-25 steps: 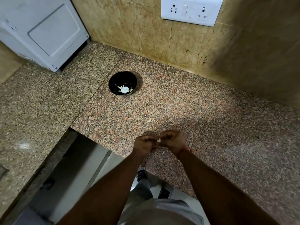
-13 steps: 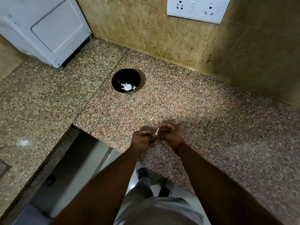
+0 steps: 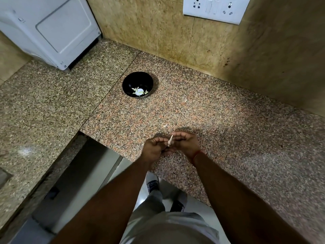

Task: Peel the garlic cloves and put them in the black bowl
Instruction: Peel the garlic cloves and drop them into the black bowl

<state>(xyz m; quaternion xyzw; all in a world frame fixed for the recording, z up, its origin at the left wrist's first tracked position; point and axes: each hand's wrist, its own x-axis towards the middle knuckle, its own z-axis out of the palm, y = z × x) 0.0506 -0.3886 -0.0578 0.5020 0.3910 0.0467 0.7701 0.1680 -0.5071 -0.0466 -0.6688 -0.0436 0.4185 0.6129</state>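
Since a second ago our hands have drifted a bit further onto the surface (image 3: 228, 120) from its near edge, and a thin pale strip of skin now sticks up off the garlic clove (image 3: 169, 141), where before we only saw a small white nub between the fingers. Bowl hasn't budged.

Right now our left hand (image 3: 154, 148) and right hand (image 3: 187, 144) are pressed close together just over the near edge of the surface. Both grips are curled tight, pinching the clove between them, with the peel strip poking up toward the far side. How much of the clove is bare, we can't tell, it's too small.

Black bowl (image 3: 137, 80) sits well apart from the hands, toward the back wall edge, with some pale garlic pieces (image 3: 139, 91) in the bottom. White appliance (image 3: 49, 29) in the far left corner, switch plate (image 3: 213, 9) up on the wall.
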